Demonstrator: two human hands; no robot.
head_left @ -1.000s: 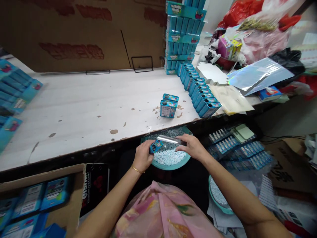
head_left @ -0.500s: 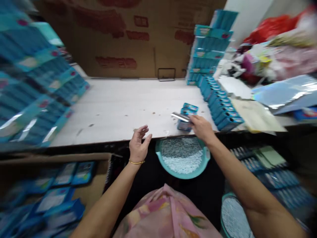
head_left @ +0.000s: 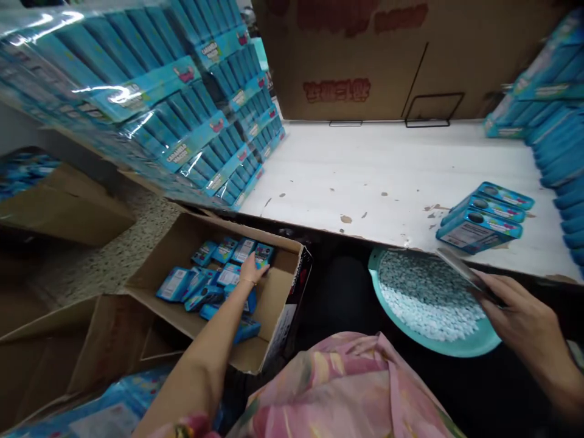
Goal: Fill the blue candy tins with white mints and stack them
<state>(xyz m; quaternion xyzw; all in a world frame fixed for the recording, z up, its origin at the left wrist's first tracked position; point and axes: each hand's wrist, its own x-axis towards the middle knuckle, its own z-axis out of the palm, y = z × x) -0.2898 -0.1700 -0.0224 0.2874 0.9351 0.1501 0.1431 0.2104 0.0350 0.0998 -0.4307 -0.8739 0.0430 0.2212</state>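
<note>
Head view: left hand point(head_left: 250, 271) reaches into carton point(head_left: 280, 286), fingers on a blue box point(head_left: 263, 253), grip unclear. Right hand point(head_left: 524, 310) pinches scoop point(head_left: 460, 272) over pellet basin point(head_left: 460, 347); unwatched tilt risks spillage.

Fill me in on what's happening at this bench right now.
A person sits at a white table. The left hand reaches into a cardboard box on the floor, touching the small blue packs lying inside. The right hand holds a thin shiny strip over a teal bowl of pale pellets. Three blue boxes lie on the table edge above the bowl.
</note>
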